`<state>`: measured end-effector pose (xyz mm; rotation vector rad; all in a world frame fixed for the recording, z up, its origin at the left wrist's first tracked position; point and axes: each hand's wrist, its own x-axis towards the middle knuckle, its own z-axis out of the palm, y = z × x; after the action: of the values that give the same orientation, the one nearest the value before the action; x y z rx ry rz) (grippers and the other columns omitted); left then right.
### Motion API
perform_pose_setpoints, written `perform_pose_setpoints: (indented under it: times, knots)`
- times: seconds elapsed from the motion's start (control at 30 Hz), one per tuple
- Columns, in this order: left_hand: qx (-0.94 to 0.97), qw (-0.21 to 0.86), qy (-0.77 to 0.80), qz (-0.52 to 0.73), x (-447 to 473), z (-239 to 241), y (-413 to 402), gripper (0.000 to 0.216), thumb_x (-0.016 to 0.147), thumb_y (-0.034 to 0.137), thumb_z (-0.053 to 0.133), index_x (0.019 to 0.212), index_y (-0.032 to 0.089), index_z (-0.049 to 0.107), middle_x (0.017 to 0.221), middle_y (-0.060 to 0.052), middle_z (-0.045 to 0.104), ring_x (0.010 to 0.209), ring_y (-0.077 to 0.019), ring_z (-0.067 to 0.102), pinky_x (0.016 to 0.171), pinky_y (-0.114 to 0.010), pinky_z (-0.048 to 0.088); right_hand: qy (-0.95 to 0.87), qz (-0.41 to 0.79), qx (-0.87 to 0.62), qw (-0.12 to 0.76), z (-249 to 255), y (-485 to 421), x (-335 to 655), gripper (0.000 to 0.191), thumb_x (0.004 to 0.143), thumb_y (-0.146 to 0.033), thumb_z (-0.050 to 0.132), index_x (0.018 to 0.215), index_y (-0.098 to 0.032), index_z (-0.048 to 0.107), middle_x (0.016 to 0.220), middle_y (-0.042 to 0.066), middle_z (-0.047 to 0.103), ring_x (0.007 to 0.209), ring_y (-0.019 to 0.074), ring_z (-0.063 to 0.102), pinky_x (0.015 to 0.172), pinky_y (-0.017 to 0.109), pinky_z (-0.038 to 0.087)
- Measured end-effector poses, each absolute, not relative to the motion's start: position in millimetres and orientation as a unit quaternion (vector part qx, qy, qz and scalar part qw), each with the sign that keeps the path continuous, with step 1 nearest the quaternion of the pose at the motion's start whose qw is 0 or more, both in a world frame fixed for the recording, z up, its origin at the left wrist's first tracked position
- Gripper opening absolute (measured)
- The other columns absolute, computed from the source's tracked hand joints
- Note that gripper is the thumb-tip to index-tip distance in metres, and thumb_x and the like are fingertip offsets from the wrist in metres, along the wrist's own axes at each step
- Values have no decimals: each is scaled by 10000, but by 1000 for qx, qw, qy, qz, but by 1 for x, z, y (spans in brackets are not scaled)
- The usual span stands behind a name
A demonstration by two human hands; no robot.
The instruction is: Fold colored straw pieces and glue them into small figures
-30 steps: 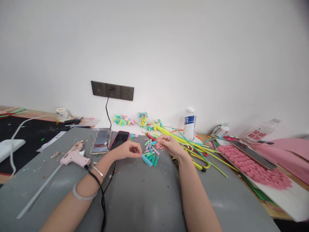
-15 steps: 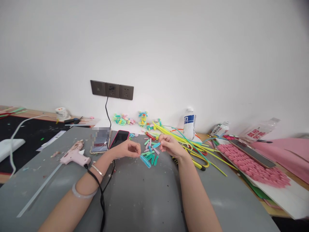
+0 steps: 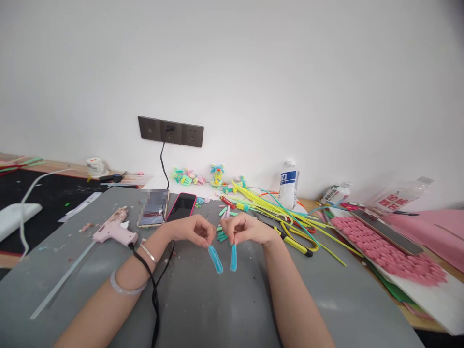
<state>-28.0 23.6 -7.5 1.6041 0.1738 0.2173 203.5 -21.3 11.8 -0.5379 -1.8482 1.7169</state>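
Between thumb and fingertips, my left hand (image 3: 197,231) pinches the top end of a folded blue pipe cleaner piece (image 3: 216,260), which slants down to the right. My right hand (image 3: 248,229) grips a second blue piece (image 3: 234,258) by its top end, and that one hangs nearly straight down. The two pieces are close together but apart, above the grey table (image 3: 203,309). Behind my hands lies a small pile of green and purple pieces (image 3: 222,236), partly hidden by my right hand.
A pink glue gun (image 3: 115,232) lies at left, its black cord running past my left arm. Two phones (image 3: 153,207) are behind my left hand. Yellow pipe cleaners (image 3: 268,208) and pliers (image 3: 297,245) lie right. A white bottle (image 3: 289,184) and small figures (image 3: 217,176) stand by the wall.
My right hand has come down and toward me from the pile with its blue piece, which now hangs beside the left one. My left hand has shifted only slightly.
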Motion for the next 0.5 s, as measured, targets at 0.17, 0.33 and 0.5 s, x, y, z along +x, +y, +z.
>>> perform_pose_setpoints:
  times: [0.17,0.33,0.5]
  knots:
    - [712,696,66,67,-26,-5,21,299,693,438,809,691,169,678,680,-8,579,622,-122,482,629,-257,417,-683,647,-201,274,14,-25,196,246,695,-365,844,704,-152,721,633,-34,483,570,93,440,534,216,380]
    - [704,699,83,92,-27,-7,21,342,662,463,820,672,156,671,641,-2,561,578,-110,463,574,-243,409,-684,659,-186,252,15,-28,189,234,763,-374,788,743,-154,711,689,-12,548,589,94,456,585,230,382]
    - [709,637,146,263,-26,-8,24,282,713,398,786,678,145,665,674,-6,552,623,-117,487,601,-246,418,-610,594,-276,446,11,-21,189,276,740,-441,773,717,-190,660,664,-25,503,569,107,409,564,243,362]
